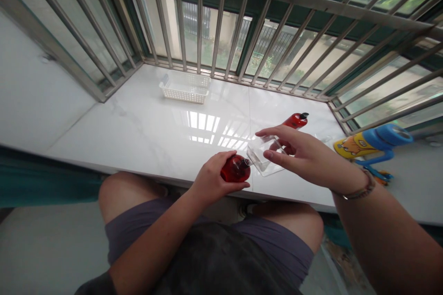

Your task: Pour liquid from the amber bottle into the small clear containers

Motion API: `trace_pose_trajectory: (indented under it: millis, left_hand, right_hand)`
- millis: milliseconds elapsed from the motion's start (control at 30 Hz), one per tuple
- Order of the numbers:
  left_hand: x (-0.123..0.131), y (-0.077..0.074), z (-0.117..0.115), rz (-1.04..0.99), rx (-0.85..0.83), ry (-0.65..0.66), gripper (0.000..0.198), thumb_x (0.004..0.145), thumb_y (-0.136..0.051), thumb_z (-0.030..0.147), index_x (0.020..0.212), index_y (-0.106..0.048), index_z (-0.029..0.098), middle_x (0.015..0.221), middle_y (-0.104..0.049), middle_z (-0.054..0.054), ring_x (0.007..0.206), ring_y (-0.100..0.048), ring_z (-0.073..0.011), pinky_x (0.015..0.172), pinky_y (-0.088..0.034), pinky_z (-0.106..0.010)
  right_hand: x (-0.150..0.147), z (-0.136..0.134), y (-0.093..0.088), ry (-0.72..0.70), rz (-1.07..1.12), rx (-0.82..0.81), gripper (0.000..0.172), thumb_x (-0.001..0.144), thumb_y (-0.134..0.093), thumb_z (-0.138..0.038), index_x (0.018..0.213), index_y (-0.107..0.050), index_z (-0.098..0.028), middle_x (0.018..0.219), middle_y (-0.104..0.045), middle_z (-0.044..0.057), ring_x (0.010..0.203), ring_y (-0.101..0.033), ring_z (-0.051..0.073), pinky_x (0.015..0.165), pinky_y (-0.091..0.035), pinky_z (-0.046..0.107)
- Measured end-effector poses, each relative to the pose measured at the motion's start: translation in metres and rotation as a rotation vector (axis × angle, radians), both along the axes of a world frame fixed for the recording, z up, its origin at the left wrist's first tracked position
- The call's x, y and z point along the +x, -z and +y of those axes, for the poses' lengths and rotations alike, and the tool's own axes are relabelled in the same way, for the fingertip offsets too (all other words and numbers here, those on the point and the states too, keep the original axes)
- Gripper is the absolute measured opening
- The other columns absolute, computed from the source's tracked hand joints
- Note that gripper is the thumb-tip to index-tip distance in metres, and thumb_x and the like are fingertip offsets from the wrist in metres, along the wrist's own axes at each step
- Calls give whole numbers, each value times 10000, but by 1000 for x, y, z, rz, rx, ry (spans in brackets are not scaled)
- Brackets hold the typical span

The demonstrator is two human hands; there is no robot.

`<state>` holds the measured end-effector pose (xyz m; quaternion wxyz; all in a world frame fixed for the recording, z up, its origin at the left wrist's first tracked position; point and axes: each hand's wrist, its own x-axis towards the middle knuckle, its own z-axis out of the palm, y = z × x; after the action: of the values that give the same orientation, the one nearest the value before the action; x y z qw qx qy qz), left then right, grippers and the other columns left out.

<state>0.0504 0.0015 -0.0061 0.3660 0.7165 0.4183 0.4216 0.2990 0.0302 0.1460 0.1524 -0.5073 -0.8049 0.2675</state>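
My left hand (pixel 216 175) is wrapped round a red bottle (pixel 235 170) with a black top, held tilted near the front edge of the white ledge. The bottle's top points right and almost meets a clear plastic box (pixel 259 156). My right hand (pixel 294 150) grips that box from above, with the thumb on the near side and the fingers on the far side. Part of the box is hidden behind this hand. Just beyond it lies a second red bottle (pixel 296 120) with a black top, partly covered by my right hand.
A white perforated basket (pixel 185 92) sits at the back left of the glossy ledge (pixel 145 124). To the right is a yellow and blue drinking bottle (pixel 370 143) with a blue strap. Metal window bars (pixel 221 23) rise behind the ledge. My legs are below its front edge.
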Motion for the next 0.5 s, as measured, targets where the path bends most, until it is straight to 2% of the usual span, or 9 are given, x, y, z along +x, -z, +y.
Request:
trace_pose_trajectory:
  millis: [267, 500]
  left_hand:
    - [0, 1, 1, -4, -9, 1, 848, 695, -994, 481, 1409, -586, 276, 1333, -717, -87, 1203, -711, -304, 1068, -580, -479]
    - [0, 1, 1, 0, -11, -2, 840, 699, -991, 478, 1408, -590, 272, 1333, -720, -91, 1198, -716, -306, 1066, -583, -473]
  right_hand:
    - [-3, 0, -3, -32, -39, 39, 526, 983, -650, -635, 1393, -669, -308, 1242, -730, 99, 930, -723, 239, 726, -600, 361]
    - [-4, 0, -4, -43, -76, 84, 536, 975, -657, -642, 1398, -676, -314, 1275, -718, 107, 965, -731, 253, 799, -615, 392]
